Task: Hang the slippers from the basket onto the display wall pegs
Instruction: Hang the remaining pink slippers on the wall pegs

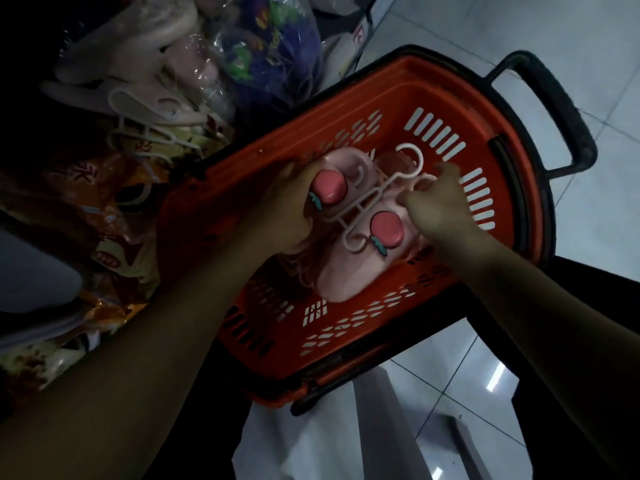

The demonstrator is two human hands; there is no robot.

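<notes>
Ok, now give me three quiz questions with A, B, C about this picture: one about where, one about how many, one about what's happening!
1. Where are the pink slippers?
A) in the orange basket
B) on a wall peg
C) on a chair

2. How many round peach charms show on them?
A) one
B) two
C) four

3. What are the left hand and right hand doing?
A) hanging empty
B) clapping
C) holding the slippers

Answers:
1 A, they lie inside its slotted walls.
2 B, one sits on each slipper.
3 C, both hands curl round the pair.
</notes>
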